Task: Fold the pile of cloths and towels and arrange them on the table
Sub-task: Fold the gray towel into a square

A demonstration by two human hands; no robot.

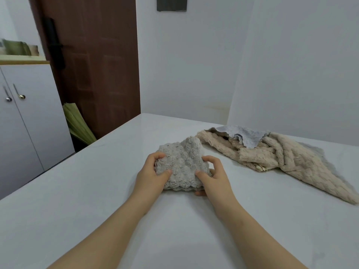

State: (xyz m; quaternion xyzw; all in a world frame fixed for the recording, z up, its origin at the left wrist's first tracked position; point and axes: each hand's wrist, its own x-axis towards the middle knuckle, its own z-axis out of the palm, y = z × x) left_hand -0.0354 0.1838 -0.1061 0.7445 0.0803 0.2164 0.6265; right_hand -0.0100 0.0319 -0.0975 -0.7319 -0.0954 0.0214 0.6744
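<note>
Both left hand [152,176] and right hand [213,178] around grey towel [184,162].

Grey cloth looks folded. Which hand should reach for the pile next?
Right, probably. The right hand holds the edge of the grey cloth nearest the unfolded pile, with only bare table between. The left hand would have to cross over the cloth.
</note>
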